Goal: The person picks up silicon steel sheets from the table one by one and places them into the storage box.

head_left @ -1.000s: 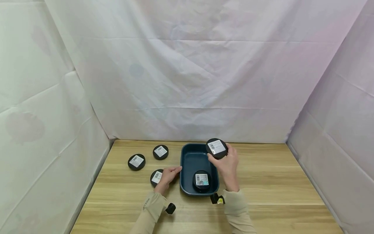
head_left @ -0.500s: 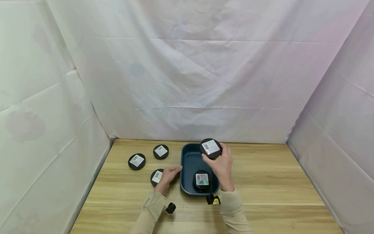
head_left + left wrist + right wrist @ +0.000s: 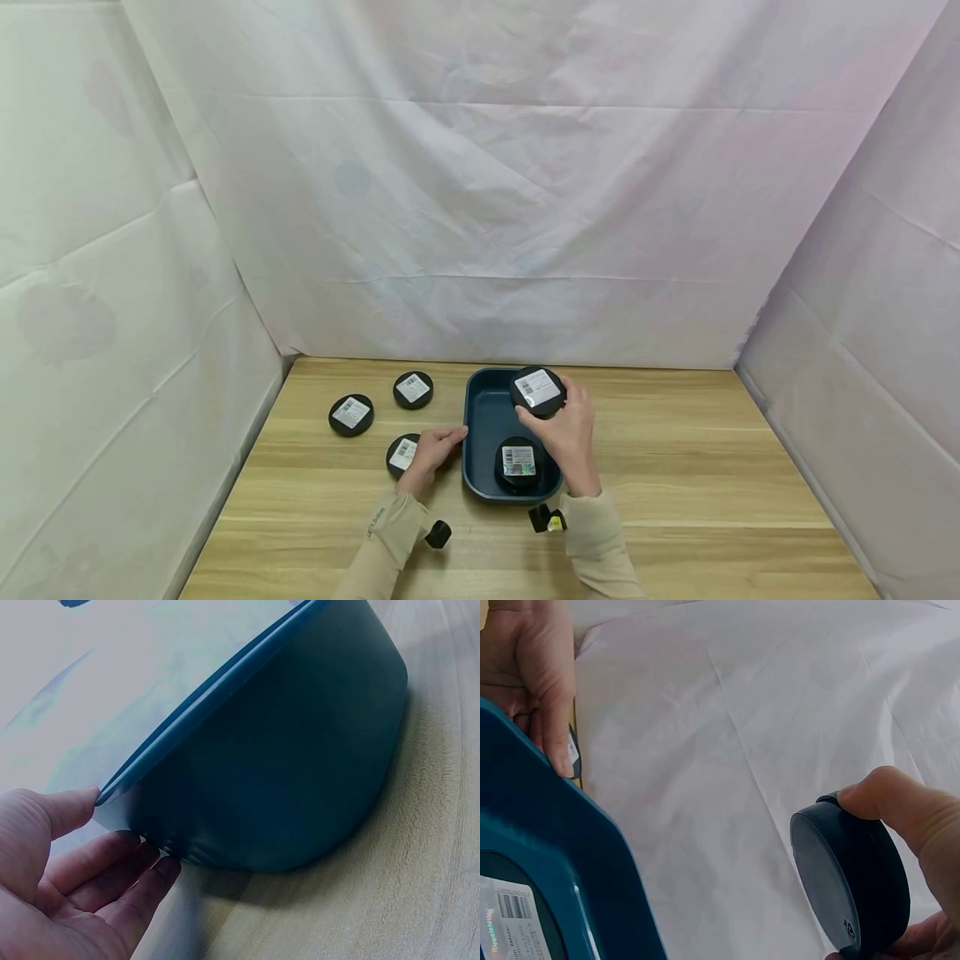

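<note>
My right hand point(image 3: 573, 433) holds a flat round black case point(image 3: 538, 390) with a white barcode label, over the far right part of a deep blue rectangular tray point(image 3: 489, 421). In the right wrist view the thumb lies on the edge of the case, and its smooth face is turned left. A second black case point(image 3: 518, 463) lies label up inside the tray, at its near end. My left hand point(image 3: 431, 452) touches the tray's left side. Its thumb point(image 3: 73, 810) meets the rim, and its fingertips rest against the outer wall.
To the left on the wooden table point(image 3: 712, 467) lie three more round black cases: one at the back point(image 3: 412, 390), one at far left point(image 3: 351, 415), one partly behind the left hand point(image 3: 402, 456). White cloth point(image 3: 525, 208) hangs behind and at both sides.
My right hand has carried the round black case left over the tray, then slightly lower. The left hand and the other cases have stayed put.
</note>
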The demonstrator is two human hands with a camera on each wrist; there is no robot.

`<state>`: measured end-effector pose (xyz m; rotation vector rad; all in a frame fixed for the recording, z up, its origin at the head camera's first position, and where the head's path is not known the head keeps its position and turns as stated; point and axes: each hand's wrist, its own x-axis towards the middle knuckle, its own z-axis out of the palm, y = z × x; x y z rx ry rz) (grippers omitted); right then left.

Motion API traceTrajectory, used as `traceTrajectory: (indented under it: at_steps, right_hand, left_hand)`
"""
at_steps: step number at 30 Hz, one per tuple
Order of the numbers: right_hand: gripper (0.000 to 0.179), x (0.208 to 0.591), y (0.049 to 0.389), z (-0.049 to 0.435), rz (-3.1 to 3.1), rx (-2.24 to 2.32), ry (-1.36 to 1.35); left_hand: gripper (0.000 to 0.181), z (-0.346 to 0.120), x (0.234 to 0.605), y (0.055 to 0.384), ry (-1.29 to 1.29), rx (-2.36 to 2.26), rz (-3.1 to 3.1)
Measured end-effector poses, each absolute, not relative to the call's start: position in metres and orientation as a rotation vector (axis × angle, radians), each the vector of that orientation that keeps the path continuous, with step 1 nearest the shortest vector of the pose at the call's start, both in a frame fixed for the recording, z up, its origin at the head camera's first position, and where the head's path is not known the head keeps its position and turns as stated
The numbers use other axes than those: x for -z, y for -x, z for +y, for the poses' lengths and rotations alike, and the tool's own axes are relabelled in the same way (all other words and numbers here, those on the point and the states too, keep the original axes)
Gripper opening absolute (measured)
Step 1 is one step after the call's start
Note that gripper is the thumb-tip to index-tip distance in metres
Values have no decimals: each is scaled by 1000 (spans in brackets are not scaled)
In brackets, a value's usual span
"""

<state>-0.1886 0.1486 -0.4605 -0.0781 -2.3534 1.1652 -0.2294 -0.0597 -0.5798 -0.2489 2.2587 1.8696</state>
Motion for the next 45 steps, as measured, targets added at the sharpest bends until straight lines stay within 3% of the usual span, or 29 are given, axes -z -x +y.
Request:
traceTrajectory:
  at_steps: [45]
  right_hand:
    - [81,535,168,144,-2649,-1108,144]
  left_hand:
    - [34,-60,580,231,266,-1883,2233]
